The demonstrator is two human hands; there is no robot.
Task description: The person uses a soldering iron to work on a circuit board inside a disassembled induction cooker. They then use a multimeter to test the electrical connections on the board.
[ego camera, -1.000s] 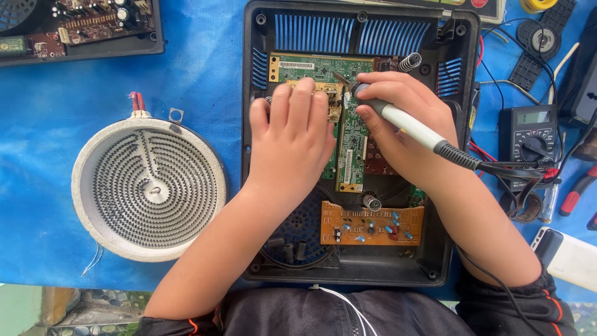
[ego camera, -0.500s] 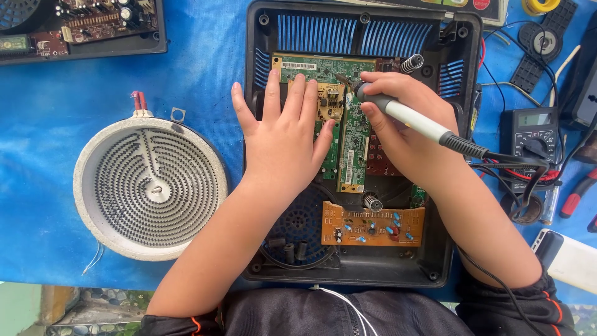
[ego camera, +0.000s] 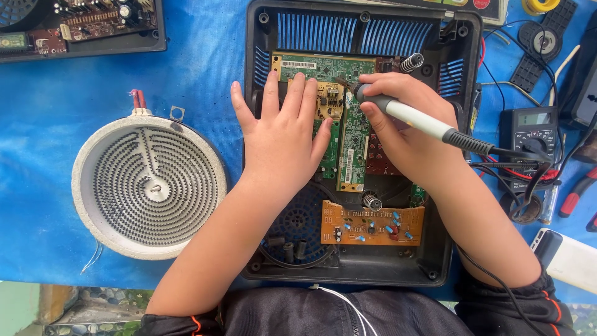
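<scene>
1. Since the earlier frame the left hand (ego camera: 283, 140) has slid a little up and left, its fingers now spread wider, while the soldering iron (ego camera: 423, 121) has barely shifted.
2. That left hand lies flat and open, palm down, holding nothing; it presses on the small tan board (ego camera: 328, 99) and the green circuit board (ego camera: 351, 140) inside the black appliance housing (ego camera: 255, 186).
3. The right hand (ego camera: 404, 124) is closed around the white-handled soldering iron like a pen, its tip at the top of the green board, just beside the left fingertips (whether it touches a joint is hard to tell).
4. Lower in the housing sits an orange circuit board (ego camera: 372, 225) with blue capacitors, well apart from both hands.
5. Out on the blue table cover (ego camera: 186, 56): a round coiled heating element (ego camera: 149, 186) to the left, a multimeter (ego camera: 528, 134) to the right.
6. The housing is open and the element is out, so disassembly looks done; the soldering seems in progress, and reassembly is still left.
</scene>
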